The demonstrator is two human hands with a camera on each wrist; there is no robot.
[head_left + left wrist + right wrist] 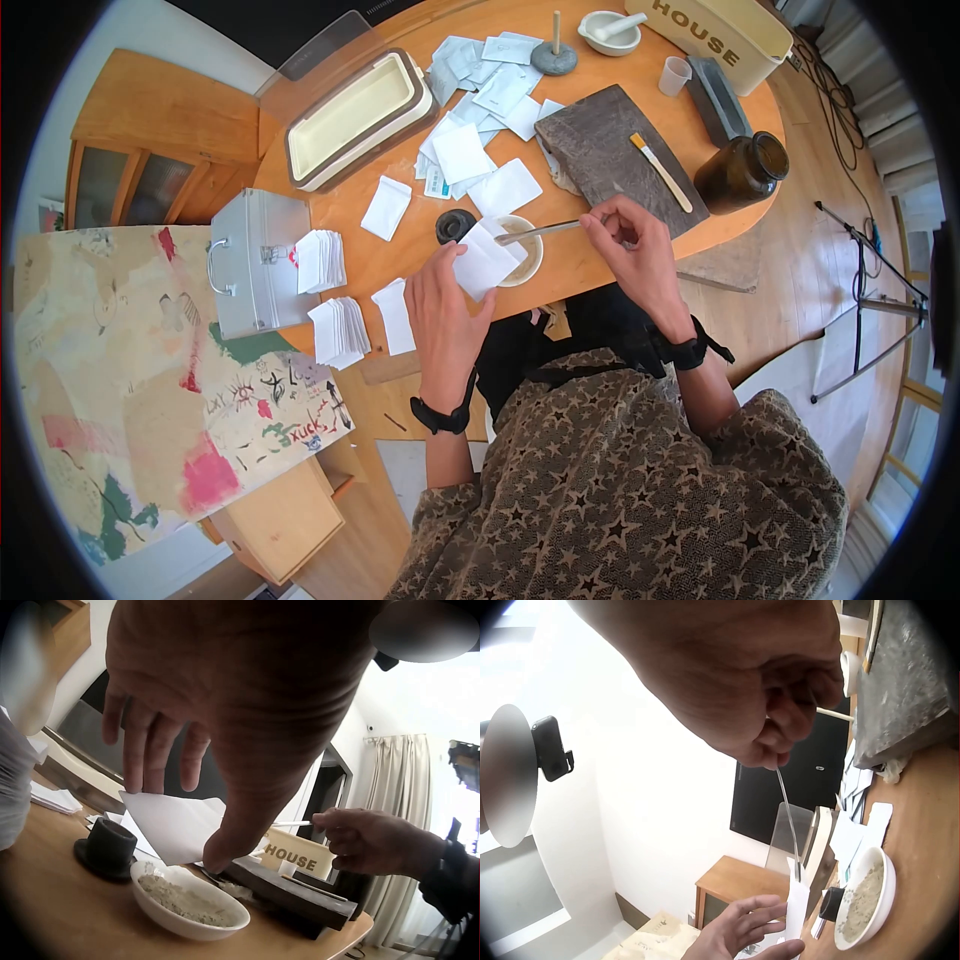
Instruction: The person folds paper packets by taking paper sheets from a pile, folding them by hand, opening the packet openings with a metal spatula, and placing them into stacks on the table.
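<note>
A white paper packet is pinched between the thumb and fingers of the left hand, above the near side of a white bowl of greyish powder. The right hand pinches a thin metal spatula, whose tip lies at the packet's upper edge. In the right wrist view the spatula tip meets the top of the packet. Whether powder is on the tip cannot be seen. Beside the bowl stands a small black round object.
Loose packets lie beyond the bowl, stacked ones at the left by a metal case. A dark board with a brush, a brown jar and a cream tray are also on the table.
</note>
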